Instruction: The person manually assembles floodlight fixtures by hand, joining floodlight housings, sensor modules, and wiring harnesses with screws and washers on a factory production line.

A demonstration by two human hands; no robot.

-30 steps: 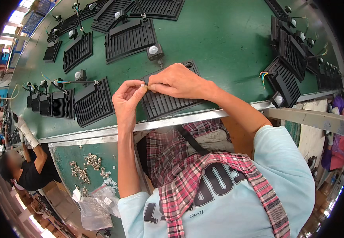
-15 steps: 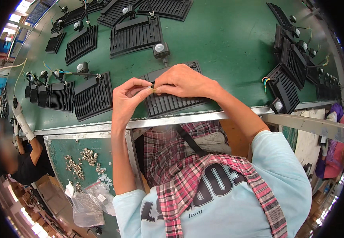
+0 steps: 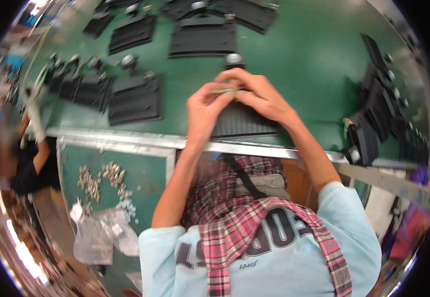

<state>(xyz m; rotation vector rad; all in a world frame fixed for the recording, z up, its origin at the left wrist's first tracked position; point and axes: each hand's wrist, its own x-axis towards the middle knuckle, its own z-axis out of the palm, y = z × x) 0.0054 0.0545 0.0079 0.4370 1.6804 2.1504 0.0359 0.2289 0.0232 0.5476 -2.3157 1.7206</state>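
Thin green-yellow wires (image 3: 223, 91) run between the fingertips of both my hands. My left hand (image 3: 204, 111) pinches them between thumb and fingers. My right hand (image 3: 264, 99) is closed around their other end, its fingers bent and meeting the left fingertips. Beneath my hands lies a black finned floodlight housing (image 3: 247, 123), partly covered by them. A motion sensor with a white dome (image 3: 234, 60) sticks up beyond it. Motion blur hides the exact ends of the wires.
Several finned housings stand at the left (image 3: 135, 101), at the back (image 3: 202, 39) and along the right (image 3: 366, 133) of the green table. On a lower left surface lie small metal fittings (image 3: 90, 183) and plastic bags (image 3: 93, 242). Another person (image 3: 31, 168) works far left.
The view has shifted, so the table's things sit farther right. My hands remain together over the housing, and coloured wires now show between them.
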